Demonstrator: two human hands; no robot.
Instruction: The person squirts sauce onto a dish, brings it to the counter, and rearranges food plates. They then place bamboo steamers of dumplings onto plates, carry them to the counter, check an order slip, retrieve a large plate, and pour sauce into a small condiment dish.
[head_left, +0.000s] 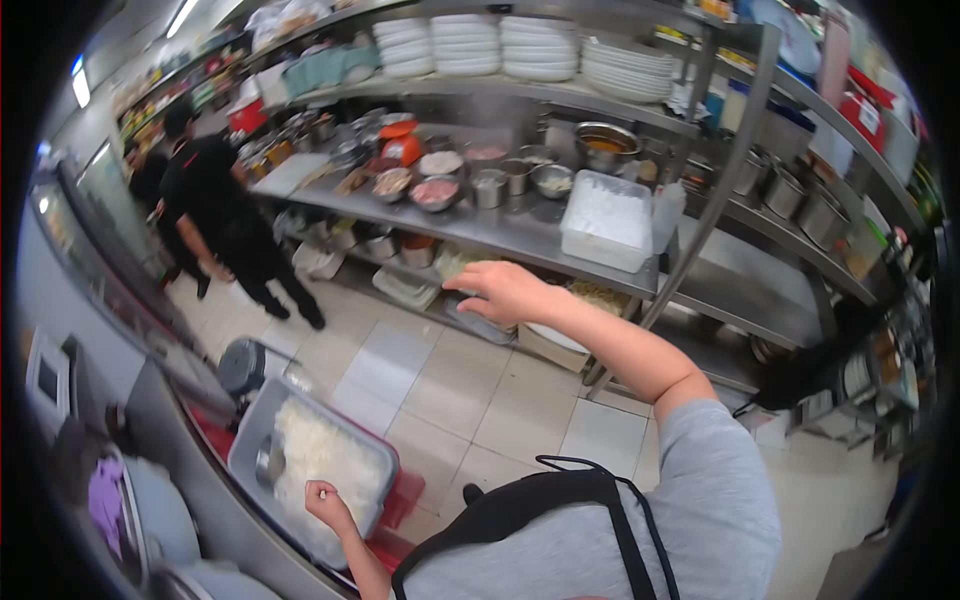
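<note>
My left hand (328, 505) is closed in a fist or pinch over the near side of a grey plastic tub (388, 468). What its fingers hold, if anything, is too small to make out. Inside the tub lies a pale, loose, grainy mass (325, 440), and a metal scoop or bowl (268, 460) rests at its left side. My right hand (500, 293) is raised in front of the steel worktable, bare, with its fingers loosely apart and nothing in them. Beyond it on the worktable stands a white plastic container (608, 225) of white contents.
The steel worktable (520, 225) carries several metal bowls and an orange scale (400, 142). White plates (540, 48) are stacked on the shelf above. Two people in black (210, 190) stand at the left. A shelf post (715, 190) slants at the right.
</note>
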